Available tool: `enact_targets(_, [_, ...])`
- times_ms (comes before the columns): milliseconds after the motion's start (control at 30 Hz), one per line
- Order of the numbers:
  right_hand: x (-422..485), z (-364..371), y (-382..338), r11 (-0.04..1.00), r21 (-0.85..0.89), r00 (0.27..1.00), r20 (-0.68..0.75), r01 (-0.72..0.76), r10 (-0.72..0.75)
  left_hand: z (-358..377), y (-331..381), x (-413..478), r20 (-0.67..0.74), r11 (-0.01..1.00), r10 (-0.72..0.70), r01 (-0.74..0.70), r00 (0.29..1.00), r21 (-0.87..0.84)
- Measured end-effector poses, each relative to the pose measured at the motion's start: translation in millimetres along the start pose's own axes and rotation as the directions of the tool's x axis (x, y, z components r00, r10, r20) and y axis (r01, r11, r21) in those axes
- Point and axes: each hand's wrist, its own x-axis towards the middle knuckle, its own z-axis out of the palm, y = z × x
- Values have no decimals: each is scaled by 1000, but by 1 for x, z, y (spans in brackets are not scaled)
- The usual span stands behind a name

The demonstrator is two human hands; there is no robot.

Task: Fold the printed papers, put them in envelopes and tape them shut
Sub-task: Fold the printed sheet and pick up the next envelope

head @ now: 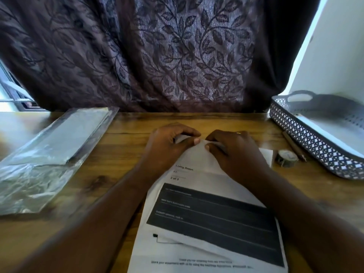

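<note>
A printed paper [212, 217] with a wide black block and small text lies on the wooden table in front of me. A second sheet lies under it. My left hand [167, 148] and my right hand [236, 152] both pinch the paper's far edge, thumbs almost touching, and that edge is lifted and curled. At the left lies a clear plastic pack [51, 152] holding what look like white envelopes. A small roll of tape [286, 157] stands to the right of my right hand.
A grey perforated tray [307, 138] with white contents sits at the far right, and a pencil [294, 146] lies beside it. A dark leaf-patterned curtain [177, 56] hangs behind the table [126, 125]. A white wall is at the right.
</note>
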Motion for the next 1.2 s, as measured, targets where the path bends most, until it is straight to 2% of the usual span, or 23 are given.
enact_targets(100, [-2, 2, 1, 1000, 7, 1000, -8, 13, -13, 1, 1, 0, 26, 994, 72, -73, 997, 76])
enact_targets(367, [-3, 3, 4, 998, -61, 1000, -8, -27, 26, 3, -7, -2, -23, 985, 54, -50, 998, 167])
enact_targets(467, [-6, 2, 3, 996, -81, 999, 4, -48, 49, 7, -10, -3, 58, 926, 166, -176, 984, 333])
enact_targets(533, [-6, 2, 0, 997, -64, 999, 5, -53, 53, 12, -12, -5, 114, 893, 205, -233, 972, 385])
enact_targets(700, [-7, 4, -3, 997, -60, 998, 36, -53, 56, 18, -10, -6, 139, 906, 187, -225, 973, 358])
enact_targets(767, [-4, 3, -1, 994, -93, 998, 19, -62, 64, 18, -9, -4, 115, 927, 153, -183, 982, 327])
enact_targets(933, [-6, 10, 1, 996, -88, 1000, 3, -22, 23, 17, -9, -5, 156, 926, 128, -174, 979, 335])
enact_targets(1100, [-2, 5, 1, 989, -145, 1000, -22, -16, 12, 14, -6, -3, 135, 935, 115, -153, 984, 319])
enact_targets(1200, [-4, 2, 9, 985, -174, 1000, 9, -13, 15, 11, -11, -3, 82, 941, 105, -125, 991, 315])
